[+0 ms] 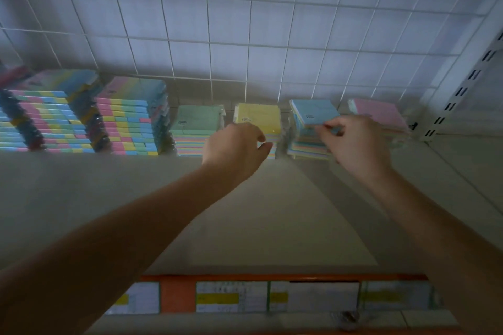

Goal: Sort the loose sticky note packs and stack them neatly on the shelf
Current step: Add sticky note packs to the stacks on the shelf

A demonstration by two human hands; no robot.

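Both hands are reaching to the shelf's (245,226) back edge; left hand (234,147) is curling at the yellow-topped stack (258,117), grip indeterminate; right hand (356,144) is pinching the blue pack (313,113) topping its stack; six stacks are standing along the grid wall (245,22).

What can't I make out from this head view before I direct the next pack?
- Print on the blue pack: too small and blurred.
- Left hand fingers: curled away behind the hand, so any contact with the yellow-topped stack is hidden.
- Lower front of the blue-topped stack: covered by the right hand.
- Striped stacks at far left: cut off by the frame edge.
- Shelf-edge labels: blurred.
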